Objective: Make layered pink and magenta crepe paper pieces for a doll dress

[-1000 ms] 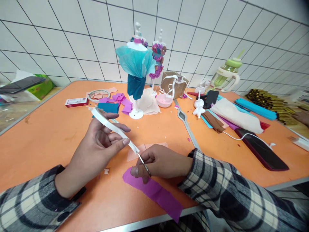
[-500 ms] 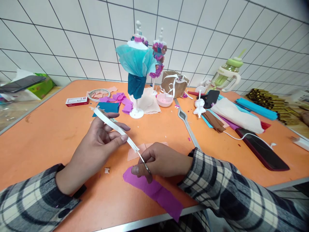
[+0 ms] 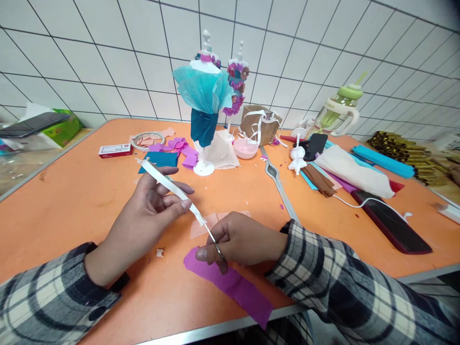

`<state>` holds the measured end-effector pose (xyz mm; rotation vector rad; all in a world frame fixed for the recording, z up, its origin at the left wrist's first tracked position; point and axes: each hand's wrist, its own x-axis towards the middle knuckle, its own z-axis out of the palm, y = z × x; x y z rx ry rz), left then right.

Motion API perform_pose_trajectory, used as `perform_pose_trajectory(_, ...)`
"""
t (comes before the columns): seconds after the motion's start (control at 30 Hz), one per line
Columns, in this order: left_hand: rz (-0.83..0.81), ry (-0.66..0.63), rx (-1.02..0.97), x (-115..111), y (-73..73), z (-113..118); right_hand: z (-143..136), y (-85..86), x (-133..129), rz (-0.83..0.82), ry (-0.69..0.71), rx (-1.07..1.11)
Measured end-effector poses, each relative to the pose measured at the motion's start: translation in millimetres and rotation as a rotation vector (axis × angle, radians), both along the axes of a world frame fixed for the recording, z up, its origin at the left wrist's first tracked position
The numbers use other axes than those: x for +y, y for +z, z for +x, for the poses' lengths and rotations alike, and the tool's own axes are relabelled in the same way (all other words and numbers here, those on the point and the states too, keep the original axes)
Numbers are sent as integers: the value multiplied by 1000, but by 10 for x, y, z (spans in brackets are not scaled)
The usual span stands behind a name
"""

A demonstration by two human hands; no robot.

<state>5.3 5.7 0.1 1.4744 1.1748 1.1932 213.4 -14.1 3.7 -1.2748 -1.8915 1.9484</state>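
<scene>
My left hand (image 3: 147, 208) grips a roll of white tape (image 3: 164, 181), seen nearly edge-on, with the thumb pressed on its lower right part. The tape's end (image 3: 199, 218) sticks out toward my right hand (image 3: 235, 239). That hand is closed around a small pair of scissors (image 3: 216, 245), whose blades reach up to the tape's end. Whether the blades are parted is too small to tell. Beneath the right hand lies a purple crepe paper strip (image 3: 233, 290), overhanging the table's front edge. Pale pink paper (image 3: 203, 227) lies flat just behind it.
Behind my hands stands a dress form (image 3: 204, 127) in teal paper, with a flower-covered one (image 3: 237, 86) farther back. A red-white box (image 3: 115, 151), another tape roll (image 3: 134, 143) and a pink bowl (image 3: 246, 149) sit around them. At right are a phone (image 3: 391, 225), folded papers (image 3: 354, 170) and a bottle (image 3: 338, 112).
</scene>
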Motion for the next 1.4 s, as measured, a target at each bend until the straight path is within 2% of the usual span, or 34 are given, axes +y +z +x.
perform_pose_trajectory(0.23, -14, -35, -9, 19, 19, -19, 16, -69, 9, 36, -8, 111)
perform_pose_trajectory(0.4, -36, -32, -32, 19, 43, 3, 14, -43, 2, 51, -3, 140)
perform_pose_trajectory(0.73, -35, -30, -20, 6, 36, -6, 5, -18, -6, 71, 16, 11)
perform_pose_trajectory(1.03, -81, -60, -52, 9, 57, 1, 4, -28, -1, 103, 14, -11)
perform_pose_trajectory(1.4, -79, -38, -25, -1, 58, -5, 4, -11, -6, 77, 15, -12)
